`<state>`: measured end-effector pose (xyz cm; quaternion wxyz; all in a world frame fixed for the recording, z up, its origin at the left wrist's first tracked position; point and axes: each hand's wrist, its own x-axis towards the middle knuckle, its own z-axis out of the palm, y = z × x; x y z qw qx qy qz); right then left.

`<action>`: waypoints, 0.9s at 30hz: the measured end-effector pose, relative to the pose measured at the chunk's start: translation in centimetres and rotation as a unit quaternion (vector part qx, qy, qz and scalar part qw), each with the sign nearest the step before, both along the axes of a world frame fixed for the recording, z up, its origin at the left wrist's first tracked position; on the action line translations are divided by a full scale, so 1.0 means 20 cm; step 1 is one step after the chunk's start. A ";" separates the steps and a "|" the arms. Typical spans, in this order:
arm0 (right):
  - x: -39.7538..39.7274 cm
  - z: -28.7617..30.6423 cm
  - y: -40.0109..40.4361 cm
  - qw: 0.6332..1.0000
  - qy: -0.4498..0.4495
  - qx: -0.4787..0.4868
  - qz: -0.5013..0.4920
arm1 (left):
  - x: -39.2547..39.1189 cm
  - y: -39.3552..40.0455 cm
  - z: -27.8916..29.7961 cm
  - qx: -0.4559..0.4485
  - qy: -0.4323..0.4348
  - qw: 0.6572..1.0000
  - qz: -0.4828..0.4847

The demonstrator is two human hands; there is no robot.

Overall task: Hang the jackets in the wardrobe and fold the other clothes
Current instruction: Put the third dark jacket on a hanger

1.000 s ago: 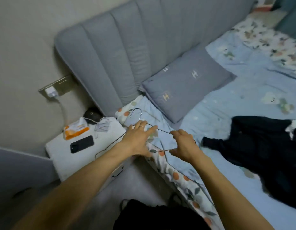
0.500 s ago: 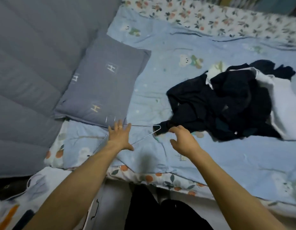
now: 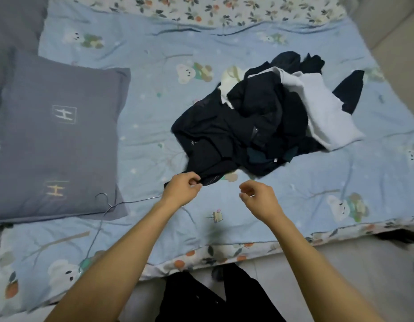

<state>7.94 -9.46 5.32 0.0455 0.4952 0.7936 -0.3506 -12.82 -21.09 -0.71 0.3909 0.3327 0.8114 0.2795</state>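
Head view: a heap of clothes (image 3: 266,122) lies on the light blue bear-print bedspread (image 3: 155,94), right of centre, well apart from the grey pillow (image 3: 57,140) at the left. The heap is mostly dark garments, with a white garment (image 3: 324,112) draped over its right side and a cream piece (image 3: 229,80) at its upper left. The left hand (image 3: 181,190) is at the near edge of the heap, fingers curled, pinching the hem of the dark jacket (image 3: 208,147) that forms the heap's near-left part. The right hand (image 3: 259,198) hovers above the bedspread just right of the left one, near the heap but not touching it; its fingers are loosely curled and hold nothing. A thin wire hanger (image 3: 108,206) lies flat by the left forearm, hook on the pillow's near corner, one arm running toward the left wrist. Person's dark trousers (image 3: 201,298) show at the bottom edge, beside the bed.
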 end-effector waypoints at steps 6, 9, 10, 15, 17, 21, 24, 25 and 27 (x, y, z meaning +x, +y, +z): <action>0.13 -0.14 0.37 0.998 0.039 -0.016 -0.039 | 0.08 0.41 -0.17 -0.068 0.031 0.997 -0.021; 0.13 -0.25 0.47 0.998 0.049 -0.026 -0.029 | 0.08 0.56 -0.33 -0.138 0.080 0.987 -0.031; 0.13 -0.33 0.54 0.998 0.052 -0.028 -0.029 | 0.08 0.66 -0.43 -0.161 0.087 0.983 -0.017; 0.15 -0.56 0.66 0.997 0.058 -0.054 -0.010 | 0.08 0.91 -0.73 -0.244 0.128 0.960 0.052; 0.15 -0.60 0.69 0.996 0.064 -0.060 -0.007 | 0.09 0.93 -0.79 -0.197 0.185 0.962 0.043; 0.16 -0.60 0.73 0.996 0.065 -0.067 0.002 | 0.10 0.90 -0.70 -0.078 0.179 0.980 0.044; 0.16 -0.54 0.72 0.996 0.065 -0.060 0.010 | 0.13 0.88 -0.47 0.045 0.146 0.988 0.021; 0.15 -0.50 0.70 0.996 0.069 -0.058 0.008 | 0.15 0.87 -0.36 0.080 0.134 0.988 0.008; 0.14 -0.45 0.68 0.996 0.079 -0.049 0.003 | 0.19 0.86 -0.21 0.129 0.100 0.986 -0.017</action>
